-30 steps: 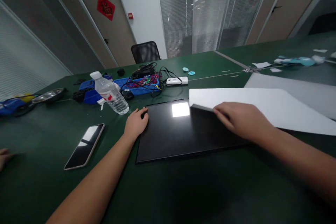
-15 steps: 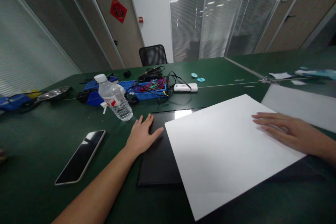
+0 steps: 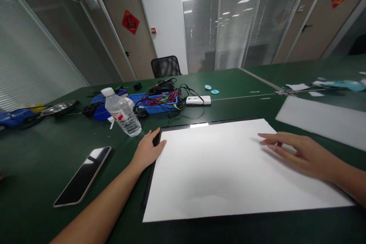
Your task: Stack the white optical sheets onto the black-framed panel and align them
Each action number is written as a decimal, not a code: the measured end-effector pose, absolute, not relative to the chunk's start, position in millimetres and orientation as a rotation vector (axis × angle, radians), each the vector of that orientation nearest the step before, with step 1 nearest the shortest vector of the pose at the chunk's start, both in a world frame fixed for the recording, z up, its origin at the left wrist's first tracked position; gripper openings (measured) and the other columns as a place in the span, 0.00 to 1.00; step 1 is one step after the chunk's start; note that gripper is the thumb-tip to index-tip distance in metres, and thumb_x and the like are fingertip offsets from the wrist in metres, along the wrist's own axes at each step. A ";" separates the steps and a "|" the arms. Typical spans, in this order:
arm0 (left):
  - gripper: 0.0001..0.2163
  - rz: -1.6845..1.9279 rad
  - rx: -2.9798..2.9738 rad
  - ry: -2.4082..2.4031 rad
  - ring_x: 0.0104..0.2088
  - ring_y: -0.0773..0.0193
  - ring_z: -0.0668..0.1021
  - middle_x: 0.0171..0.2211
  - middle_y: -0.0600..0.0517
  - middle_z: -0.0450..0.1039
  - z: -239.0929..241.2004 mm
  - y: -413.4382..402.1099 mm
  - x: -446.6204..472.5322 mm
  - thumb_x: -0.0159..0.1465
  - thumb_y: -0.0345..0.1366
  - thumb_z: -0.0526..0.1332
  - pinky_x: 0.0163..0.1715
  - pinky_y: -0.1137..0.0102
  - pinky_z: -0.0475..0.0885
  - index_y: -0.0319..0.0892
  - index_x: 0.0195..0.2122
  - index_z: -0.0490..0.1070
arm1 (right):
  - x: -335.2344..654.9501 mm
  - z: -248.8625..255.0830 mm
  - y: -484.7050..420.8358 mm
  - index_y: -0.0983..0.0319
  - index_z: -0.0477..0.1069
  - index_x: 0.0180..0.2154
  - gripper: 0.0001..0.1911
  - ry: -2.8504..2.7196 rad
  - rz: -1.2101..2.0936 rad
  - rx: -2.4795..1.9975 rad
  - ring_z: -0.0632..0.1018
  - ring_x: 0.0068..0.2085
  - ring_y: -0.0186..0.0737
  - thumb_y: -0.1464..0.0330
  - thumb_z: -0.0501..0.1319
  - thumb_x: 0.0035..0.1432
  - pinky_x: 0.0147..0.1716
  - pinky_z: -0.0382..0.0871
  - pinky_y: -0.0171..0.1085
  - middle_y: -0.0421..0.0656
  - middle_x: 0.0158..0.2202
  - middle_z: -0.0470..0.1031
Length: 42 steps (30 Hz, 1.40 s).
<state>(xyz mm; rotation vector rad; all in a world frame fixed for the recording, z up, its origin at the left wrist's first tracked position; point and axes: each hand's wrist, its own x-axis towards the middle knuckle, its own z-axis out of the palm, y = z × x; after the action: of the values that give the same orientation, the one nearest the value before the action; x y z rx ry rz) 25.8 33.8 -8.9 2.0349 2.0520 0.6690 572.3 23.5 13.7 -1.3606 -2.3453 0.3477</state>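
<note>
A large white sheet (image 3: 228, 171) is seen lying flat over a black panel (image 3: 183, 126) on a green worktop (image 3: 42, 167); only thin dark edges of the panel show along the sheet's far and left sides. The left hand (image 3: 147, 150) is rested at the sheet's far left corner, fingers spread loosely and closed on nothing, the thumb lying on the sheet's edge and the fingertips on the panel's corner. The right hand (image 3: 300, 152) is laid flat over the sheet's right part, fingers stretched out and apart, its grip shut on nothing; whether the palm presses the paper cannot be told.

Just beyond the left hand a clear water bottle (image 3: 121, 112) is seen leaning, with a red-and-white label. A dark phone (image 3: 82, 175) lies face up on the worktop, well to the left of the sheet. Farther back, a blue tray (image 3: 156, 101) filled with tangled wires is set beside a small white device (image 3: 198, 100), and two turquoise discs (image 3: 211, 89) lie near it. A second white sheet (image 3: 323, 120) is spread at the right, apart from the first. A black chair (image 3: 166, 66) stands behind the worktop.
</note>
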 end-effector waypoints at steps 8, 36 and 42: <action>0.28 0.712 2.087 1.999 0.74 0.39 0.64 0.69 0.49 0.71 -7.5 30.4 26.5 0.66 0.49 0.63 0.72 0.43 0.62 0.47 0.66 0.75 | 586.9 9.3 42.4 0.55 0.84 0.52 0.29 -2.059 0.028 -1.842 0.83 0.45 0.57 0.45 0.54 0.70 0.44 0.78 0.55 0.50 0.52 0.83; 0.25 0.671 1.951 2.145 0.74 0.46 0.65 0.69 0.44 0.71 -5.1 35.6 27.0 0.68 0.42 0.62 0.74 0.47 0.57 0.44 0.65 0.75 | 690.2 -8.4 79.8 0.71 0.73 0.65 0.36 -1.887 -0.196 -2.291 0.74 0.63 0.66 0.52 0.49 0.70 0.60 0.70 0.59 0.64 0.66 0.70; 0.27 0.563 2.073 2.114 0.75 0.41 0.62 0.75 0.41 0.59 -7.1 33.5 29.4 0.69 0.45 0.61 0.73 0.42 0.56 0.44 0.67 0.73 | 670.2 -4.5 72.5 0.62 0.78 0.61 0.32 -1.973 -0.164 -2.290 0.78 0.56 0.58 0.57 0.42 0.74 0.55 0.71 0.53 0.57 0.61 0.76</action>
<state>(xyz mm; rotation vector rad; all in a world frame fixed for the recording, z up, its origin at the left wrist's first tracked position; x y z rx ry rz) 29.4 33.5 -7.1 2.0731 2.1136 0.5630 670.2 72.5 -4.5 -2.2897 -1.9727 -0.1644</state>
